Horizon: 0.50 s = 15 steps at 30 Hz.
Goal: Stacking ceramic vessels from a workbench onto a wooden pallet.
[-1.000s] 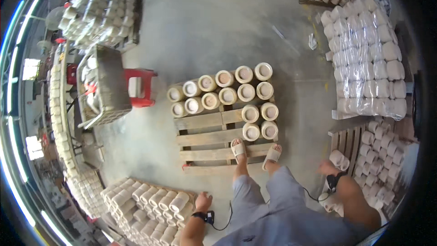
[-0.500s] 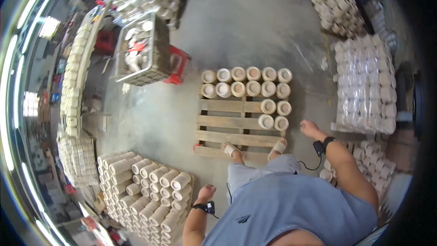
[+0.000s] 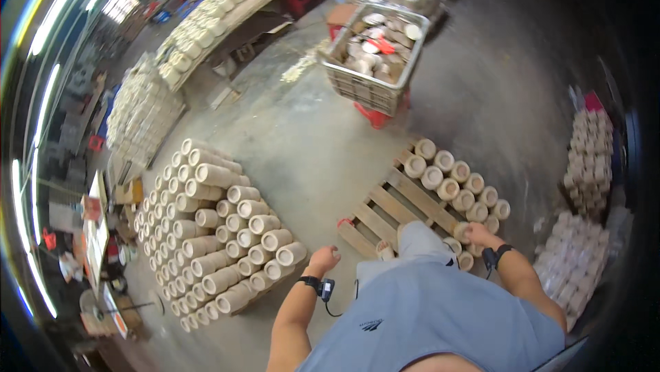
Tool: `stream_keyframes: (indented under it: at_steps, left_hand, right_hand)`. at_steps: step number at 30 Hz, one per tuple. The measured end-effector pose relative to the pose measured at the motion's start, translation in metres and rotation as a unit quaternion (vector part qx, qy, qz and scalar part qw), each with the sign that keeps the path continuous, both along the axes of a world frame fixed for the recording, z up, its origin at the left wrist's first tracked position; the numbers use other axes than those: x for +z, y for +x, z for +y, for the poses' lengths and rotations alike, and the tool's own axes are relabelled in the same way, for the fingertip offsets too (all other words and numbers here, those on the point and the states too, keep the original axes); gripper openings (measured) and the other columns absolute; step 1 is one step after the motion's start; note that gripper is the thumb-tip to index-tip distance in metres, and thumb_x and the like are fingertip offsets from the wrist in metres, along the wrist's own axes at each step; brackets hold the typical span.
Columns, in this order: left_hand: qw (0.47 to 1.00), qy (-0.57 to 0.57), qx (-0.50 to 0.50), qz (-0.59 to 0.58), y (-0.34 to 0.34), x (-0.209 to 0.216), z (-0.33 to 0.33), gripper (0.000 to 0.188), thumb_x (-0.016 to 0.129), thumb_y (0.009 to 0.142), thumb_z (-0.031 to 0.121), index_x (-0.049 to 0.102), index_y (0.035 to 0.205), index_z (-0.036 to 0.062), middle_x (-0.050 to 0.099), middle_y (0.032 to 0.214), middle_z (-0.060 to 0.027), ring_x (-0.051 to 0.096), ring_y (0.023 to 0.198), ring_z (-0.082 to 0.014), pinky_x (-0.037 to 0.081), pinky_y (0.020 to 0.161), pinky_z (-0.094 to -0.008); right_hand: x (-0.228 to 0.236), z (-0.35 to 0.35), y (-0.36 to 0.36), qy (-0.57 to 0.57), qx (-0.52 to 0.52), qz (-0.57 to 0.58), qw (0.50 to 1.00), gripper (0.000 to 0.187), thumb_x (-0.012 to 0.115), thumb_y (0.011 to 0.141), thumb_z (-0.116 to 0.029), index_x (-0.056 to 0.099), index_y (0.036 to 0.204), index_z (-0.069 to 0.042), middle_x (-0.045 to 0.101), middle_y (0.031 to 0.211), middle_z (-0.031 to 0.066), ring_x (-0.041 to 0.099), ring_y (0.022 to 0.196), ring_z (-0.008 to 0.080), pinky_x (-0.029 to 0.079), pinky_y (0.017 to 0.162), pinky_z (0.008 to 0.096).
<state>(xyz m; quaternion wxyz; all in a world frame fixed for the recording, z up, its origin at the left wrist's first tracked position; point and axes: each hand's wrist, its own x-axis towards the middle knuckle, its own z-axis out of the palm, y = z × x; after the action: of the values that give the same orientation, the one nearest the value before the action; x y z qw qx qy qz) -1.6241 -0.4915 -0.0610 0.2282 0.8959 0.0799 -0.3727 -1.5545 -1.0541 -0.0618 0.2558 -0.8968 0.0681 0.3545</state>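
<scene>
Loosely curled and holding nothing that I can see, my left hand (image 3: 324,260) hangs in the air. It is closest to a big stack of cream cylinders (image 3: 227,231) lying on their sides, but does not touch them. My right hand (image 3: 481,236), its fingers also curled in, appears over the right part of a wooden pallet (image 3: 395,200). Upright cream cylinders (image 3: 449,189) with round recessed tops stand on that pallet, in rows along its far and right sides. My right hand covers some of them; no contact is visible. Both wrists carry black straps with small devices.
A grey plastic crate (image 3: 363,89) full of pale pieces and a red item rests on a red stool (image 3: 373,116) beyond the pallet. Wrapped stacks (image 3: 574,255) stand at the right. A long bench (image 3: 240,11) with rows of pale pieces runs along the far left.
My view has turned left, bringing the cylinder stack and crate more toward the middle. My body has turned relative to the pallet, which now lies to the right. Both hands remain without a visible object.
</scene>
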Motion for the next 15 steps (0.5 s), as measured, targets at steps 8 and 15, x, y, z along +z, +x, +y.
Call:
stream_keyframes:
  at_steps: [8,15]
  left_hand:
    - [0.987,-0.004,0.162,-0.012,0.039,-0.031,0.058,0.045,0.063,0.085,0.036,0.064,0.121,0.0096,0.066,0.116,-0.0195,0.062,0.109,-0.0370,0.049,0.095,-0.0443]
    - [0.948,-0.036,0.310,0.064,-0.021,-0.056,0.104,0.045,0.060,0.083,0.042,0.072,0.103,0.0044,0.070,0.103,-0.0203,0.065,0.103,-0.0360,0.050,0.090,-0.0428]
  right_hand:
    - [-0.041,0.087,0.171,-0.039,0.192,0.003,0.981,0.039,0.064,0.076,-0.026,0.070,0.108,-0.004,0.069,0.105,0.0226,0.066,0.100,0.0369,0.051,0.088,0.0422]
    - [-0.044,0.229,0.320,0.025,0.255,-0.077,0.964,0.036,0.061,0.078,-0.025,0.070,0.108,-0.007,0.069,0.105,0.0209,0.065,0.099,0.0376,0.051,0.088,0.0427]
